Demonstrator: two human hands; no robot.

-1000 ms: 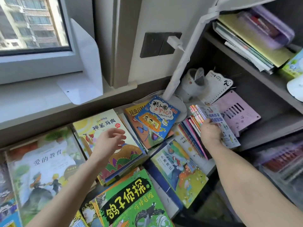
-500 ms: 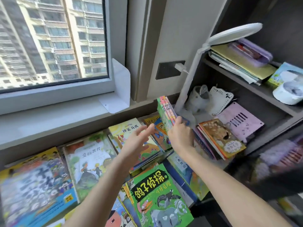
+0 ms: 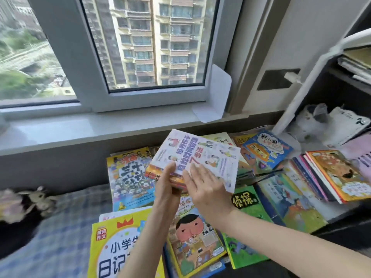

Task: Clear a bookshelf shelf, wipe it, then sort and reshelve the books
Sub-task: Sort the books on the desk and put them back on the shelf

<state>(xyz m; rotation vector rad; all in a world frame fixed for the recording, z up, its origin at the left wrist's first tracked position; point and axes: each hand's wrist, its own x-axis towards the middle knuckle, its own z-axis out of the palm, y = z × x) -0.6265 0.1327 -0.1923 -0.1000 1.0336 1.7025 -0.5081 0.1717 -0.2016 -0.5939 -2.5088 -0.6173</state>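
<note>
Both hands hold a small stack of thin books (image 3: 197, 157) above the spread of books, its white cover facing up. My left hand (image 3: 167, 183) grips the stack's near left edge, thumb on top and fingers underneath. My right hand (image 3: 202, 186) lies flat on the cover with straight fingers. Below lie many children's books: a crowded yellow-blue one (image 3: 130, 177), a yellow diary book (image 3: 120, 243), a cartoon-face book (image 3: 192, 237) and a green detective book (image 3: 245, 203). To the right sit a blue book (image 3: 267, 149) and an orange-cover pile (image 3: 339, 175).
A white windowsill (image 3: 80, 129) runs behind the books, with a white bookend (image 3: 215, 97) standing on it. A white desk lamp arm (image 3: 301, 87) rises at the right by the dark bookshelf (image 3: 341, 81). A plush toy (image 3: 38, 199) lies on the checked blanket (image 3: 60, 227) at the left.
My right hand carried the stack from the shelf side leftward to the middle and turned it flat. My left hand came up and took its edge. The view swung left and up.
</note>
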